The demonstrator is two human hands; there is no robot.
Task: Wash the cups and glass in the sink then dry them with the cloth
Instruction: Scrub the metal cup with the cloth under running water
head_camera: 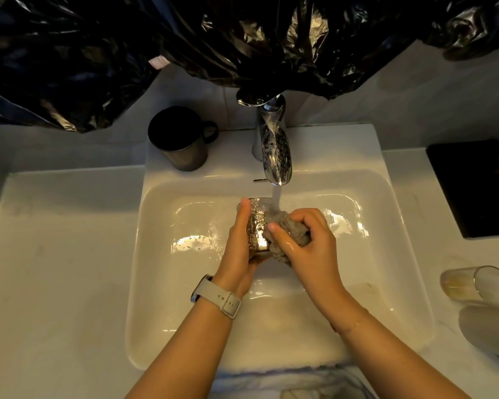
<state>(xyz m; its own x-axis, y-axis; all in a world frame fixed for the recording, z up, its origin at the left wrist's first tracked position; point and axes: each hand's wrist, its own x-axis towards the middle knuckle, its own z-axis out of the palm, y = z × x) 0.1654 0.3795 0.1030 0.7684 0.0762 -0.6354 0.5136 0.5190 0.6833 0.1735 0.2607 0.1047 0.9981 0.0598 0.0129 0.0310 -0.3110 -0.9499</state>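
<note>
Both hands work at the washing step: left hand [239,240] grips the glass [258,226] under the tap, right hand [306,240] clutches the cloth [288,228] against it. Next, I judge, comes rinsing it clean.

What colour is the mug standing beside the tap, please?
Black, seen in the head view: the mug.

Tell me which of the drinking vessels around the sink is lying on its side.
The clear glass on the right counter lies on its side. The black mug behind the basin stands upright.
</note>
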